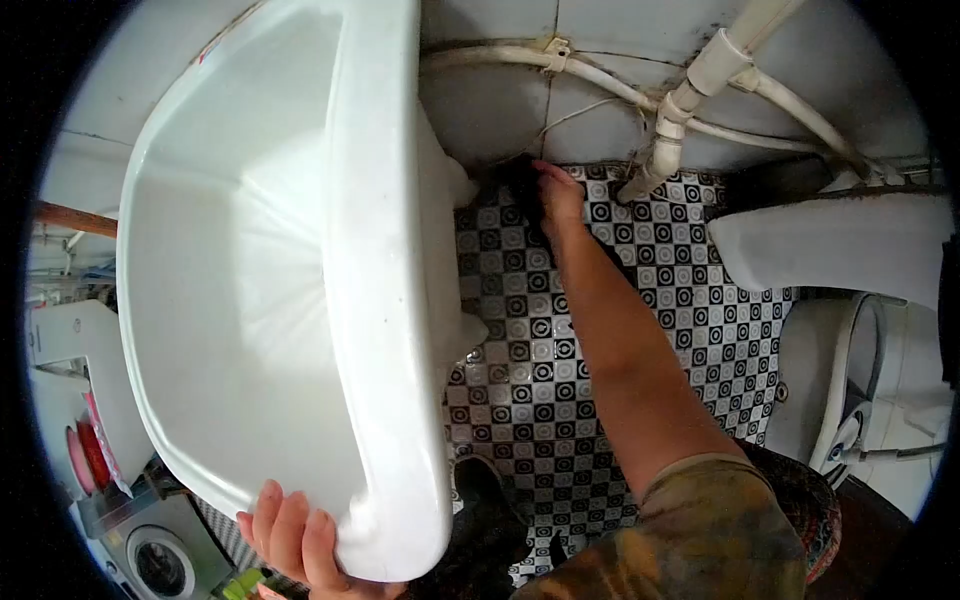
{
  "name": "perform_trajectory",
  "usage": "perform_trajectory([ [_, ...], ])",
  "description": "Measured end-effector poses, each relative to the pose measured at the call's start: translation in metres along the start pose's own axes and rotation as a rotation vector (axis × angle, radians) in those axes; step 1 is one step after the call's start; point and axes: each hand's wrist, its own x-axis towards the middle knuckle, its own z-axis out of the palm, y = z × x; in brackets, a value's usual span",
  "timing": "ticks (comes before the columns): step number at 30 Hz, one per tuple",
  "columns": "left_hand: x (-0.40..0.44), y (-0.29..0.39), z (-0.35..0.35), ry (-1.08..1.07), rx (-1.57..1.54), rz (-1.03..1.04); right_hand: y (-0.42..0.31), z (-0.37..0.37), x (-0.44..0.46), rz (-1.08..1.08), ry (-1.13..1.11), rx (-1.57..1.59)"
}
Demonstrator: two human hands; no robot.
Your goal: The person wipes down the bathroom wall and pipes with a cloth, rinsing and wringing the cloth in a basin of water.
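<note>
A white bathtub [385, 250] is tilted up at the left, its hollow side facing left and its short feet [474, 330] pointing right. My left hand [300, 535] grips its lower rim, fingers curled over the edge. My right arm stretches down to the floor by the wall. There my right hand [562, 195] is closed on a dark, soft-looking thing [519, 185], whose kind I cannot make out. Beneath it lies the black-and-white patterned tile floor [545, 345], shiny in places as if wet.
White pipes [668, 135] run along the grey tiled wall and down to the floor. A white basin-like fixture [830, 240] juts in from the right, above another white fixture [900, 400]. At lower left stands a washing machine [160, 560]. My shoe [485, 485] is beside the tub.
</note>
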Motion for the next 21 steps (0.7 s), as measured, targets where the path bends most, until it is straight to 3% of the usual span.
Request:
perform_trajectory([
  [1,0.0,0.0,-0.001,-0.005,0.005,0.005,-0.003,0.006,0.003,0.14,0.055,0.222],
  [4,0.001,0.001,-0.002,-0.007,0.02,0.013,0.041,0.017,0.032,0.338,-0.066,0.385],
  [8,0.009,0.012,0.004,0.061,0.011,-0.013,0.03,0.028,-0.004,0.136,-0.146,0.615],
  [10,0.011,0.014,0.007,0.12,0.009,-0.017,0.035,0.034,-0.002,0.12,-0.312,0.204],
  [11,0.01,0.009,0.007,0.131,0.011,-0.011,0.047,0.04,0.003,0.124,-0.311,0.205],
  [12,0.01,0.009,0.007,0.132,0.014,-0.009,0.063,0.048,0.008,-0.066,-0.303,-0.033],
  [16,0.008,0.01,0.005,0.113,0.035,-0.024,0.045,0.05,0.008,-0.364,-0.376,-0.516],
  [17,0.007,0.01,0.004,0.106,0.039,-0.036,0.028,0.049,0.0,-0.366,-0.376,-0.516],
  [19,0.006,0.013,0.005,0.104,0.038,-0.052,-0.005,0.043,-0.02,-0.247,-0.422,-1.036],
  [20,0.008,0.015,0.006,0.113,0.051,-0.042,0.0,0.037,-0.016,-0.251,-0.421,-1.043],
  [21,0.009,0.016,0.005,0.115,0.047,-0.045,0.012,0.03,-0.01,-0.454,-0.414,-1.301],
])
